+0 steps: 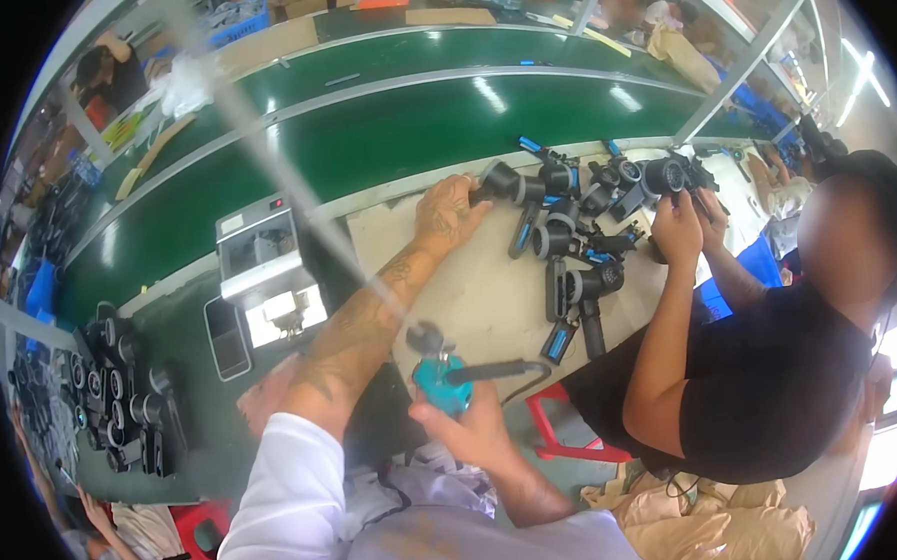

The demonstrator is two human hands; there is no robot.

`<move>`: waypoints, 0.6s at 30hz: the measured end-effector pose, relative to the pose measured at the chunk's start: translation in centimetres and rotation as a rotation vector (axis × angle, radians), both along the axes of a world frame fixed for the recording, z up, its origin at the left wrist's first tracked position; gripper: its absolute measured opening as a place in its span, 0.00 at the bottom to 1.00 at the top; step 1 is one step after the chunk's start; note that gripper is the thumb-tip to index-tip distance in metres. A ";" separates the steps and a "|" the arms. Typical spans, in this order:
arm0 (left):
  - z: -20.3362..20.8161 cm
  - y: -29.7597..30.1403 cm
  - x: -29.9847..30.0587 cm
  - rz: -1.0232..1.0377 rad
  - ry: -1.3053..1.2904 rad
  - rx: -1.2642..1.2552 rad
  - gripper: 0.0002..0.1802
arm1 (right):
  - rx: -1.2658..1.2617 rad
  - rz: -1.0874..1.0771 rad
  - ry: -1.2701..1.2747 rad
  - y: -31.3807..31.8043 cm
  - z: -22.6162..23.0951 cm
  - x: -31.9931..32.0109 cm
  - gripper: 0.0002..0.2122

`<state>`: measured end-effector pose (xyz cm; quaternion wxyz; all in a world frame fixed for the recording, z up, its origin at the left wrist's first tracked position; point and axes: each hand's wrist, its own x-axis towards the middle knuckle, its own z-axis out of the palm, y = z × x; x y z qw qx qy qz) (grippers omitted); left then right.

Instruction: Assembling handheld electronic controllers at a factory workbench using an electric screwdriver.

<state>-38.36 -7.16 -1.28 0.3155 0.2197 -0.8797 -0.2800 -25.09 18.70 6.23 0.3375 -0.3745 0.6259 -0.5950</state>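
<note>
My left hand point(450, 216) is stretched out across the table, its fingers closed on the end of a black device with a round, grey-rimmed head point(500, 181). That device lies at the left side of a pile of similar black devices point(565, 237), some with blue parts. Close to my body, my right hand point(475, 427) is wrapped round a teal power screwdriver point(443, 382). A black cable point(503, 371) passes beside the tool. The screwdriver's far end is blurred, so its tip cannot be made out.
To the right, a co-worker in black point(763, 366) handles another such device point(664, 176). A grey-white machine with a lit window point(259, 250) stands left of my forearm, beside a dark tray point(227, 338). More black devices point(113, 395) lie far left. A green conveyor point(392, 132) runs behind.
</note>
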 end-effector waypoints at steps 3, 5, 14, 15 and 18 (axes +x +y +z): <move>4.5 1.8 6.4 -0.158 -0.028 0.094 0.17 | -0.006 0.003 -0.002 -0.7 -0.3 0.4 0.19; 6.6 2.7 12.6 -0.134 0.033 -0.053 0.16 | -0.035 0.012 -0.126 -1.7 0.2 1.3 0.19; 7.2 7.9 32.5 0.011 -0.322 0.018 0.19 | -0.393 -0.029 -0.243 -3.7 -0.1 3.3 0.31; 6.2 8.0 34.0 0.039 -0.322 0.043 0.19 | -0.369 -0.001 -0.249 -4.3 0.3 3.7 0.31; 4.1 7.2 36.8 -0.090 -0.280 -0.025 0.18 | -0.462 0.031 -0.218 -7.6 0.8 4.8 0.36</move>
